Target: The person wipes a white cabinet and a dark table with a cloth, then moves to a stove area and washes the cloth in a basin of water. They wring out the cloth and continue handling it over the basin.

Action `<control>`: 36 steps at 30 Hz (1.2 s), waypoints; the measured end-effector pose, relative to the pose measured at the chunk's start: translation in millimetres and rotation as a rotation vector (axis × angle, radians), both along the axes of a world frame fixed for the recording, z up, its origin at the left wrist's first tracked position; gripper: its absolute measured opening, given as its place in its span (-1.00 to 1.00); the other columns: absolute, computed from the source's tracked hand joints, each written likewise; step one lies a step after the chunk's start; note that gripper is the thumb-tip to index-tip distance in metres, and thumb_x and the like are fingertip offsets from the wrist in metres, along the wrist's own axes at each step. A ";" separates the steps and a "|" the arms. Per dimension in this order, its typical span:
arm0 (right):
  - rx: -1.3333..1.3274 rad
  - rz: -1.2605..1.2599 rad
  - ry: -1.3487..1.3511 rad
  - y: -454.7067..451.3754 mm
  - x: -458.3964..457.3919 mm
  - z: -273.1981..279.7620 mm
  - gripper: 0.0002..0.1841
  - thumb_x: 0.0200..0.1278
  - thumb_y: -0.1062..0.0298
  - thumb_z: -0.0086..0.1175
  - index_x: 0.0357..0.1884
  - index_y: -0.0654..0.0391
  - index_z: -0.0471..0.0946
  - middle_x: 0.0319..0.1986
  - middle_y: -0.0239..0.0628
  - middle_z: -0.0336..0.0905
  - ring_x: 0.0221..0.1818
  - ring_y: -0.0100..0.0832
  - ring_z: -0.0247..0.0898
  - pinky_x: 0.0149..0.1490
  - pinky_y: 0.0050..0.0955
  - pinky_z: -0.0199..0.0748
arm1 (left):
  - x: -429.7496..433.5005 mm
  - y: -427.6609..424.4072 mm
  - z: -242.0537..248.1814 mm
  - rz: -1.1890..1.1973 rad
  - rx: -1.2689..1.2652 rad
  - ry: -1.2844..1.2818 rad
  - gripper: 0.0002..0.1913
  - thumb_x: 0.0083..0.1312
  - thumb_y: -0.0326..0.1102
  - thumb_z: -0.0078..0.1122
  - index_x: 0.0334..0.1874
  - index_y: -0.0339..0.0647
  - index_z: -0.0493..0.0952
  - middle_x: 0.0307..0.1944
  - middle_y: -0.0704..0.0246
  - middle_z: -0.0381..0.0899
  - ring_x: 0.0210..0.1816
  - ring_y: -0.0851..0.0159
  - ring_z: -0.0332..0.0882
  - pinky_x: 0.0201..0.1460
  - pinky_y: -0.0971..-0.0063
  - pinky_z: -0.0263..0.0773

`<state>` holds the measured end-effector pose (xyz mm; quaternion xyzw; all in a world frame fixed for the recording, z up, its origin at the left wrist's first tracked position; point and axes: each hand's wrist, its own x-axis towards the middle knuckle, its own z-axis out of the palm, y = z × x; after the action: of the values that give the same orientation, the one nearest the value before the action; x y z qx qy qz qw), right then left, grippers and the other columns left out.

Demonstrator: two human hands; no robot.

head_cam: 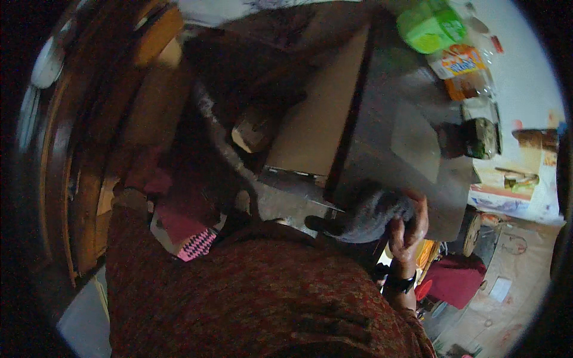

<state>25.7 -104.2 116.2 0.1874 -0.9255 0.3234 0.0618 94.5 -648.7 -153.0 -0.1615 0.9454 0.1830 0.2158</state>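
My right hand [409, 230], with a black band at the wrist, grips a bunched grey cloth [374, 215]. The cloth is against the near edge of a dark tabletop [380, 147], and its far folds are blurred. Part of the hand is hidden behind the cloth. My left hand is out of view. Below the tabletop, a brown flat panel [318, 112] stretches away from me. My patterned brown-red garment [250, 291] fills the lower middle.
A green plastic container [432, 27], a bottle with an orange label [465, 67] and a glass jar [483, 138] stand along the tabletop's far right side. Maroon cloth [179, 215] hangs at left. Wooden furniture [89, 210] borders the left. A maroon object [456, 279] is at lower right.
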 end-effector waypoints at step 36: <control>-0.352 0.073 0.433 97.5 111.5 25.3 -0.70 0.06 0.41 0.10 -0.11 0.22 0.46 -0.03 -0.07 0.43 0.00 -0.08 0.37 0.09 -0.26 0.33 | -18.2 462.0 275.3 0.139 1.951 -0.162 -0.67 0.31 -0.30 -0.03 0.09 -0.22 0.43 -0.04 0.33 0.52 0.05 0.29 0.46 0.19 0.39 0.31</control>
<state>137.2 -6.8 141.4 0.2717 -0.8131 0.4335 0.2778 76.2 -186.7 122.3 0.0202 0.3500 0.8847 0.3073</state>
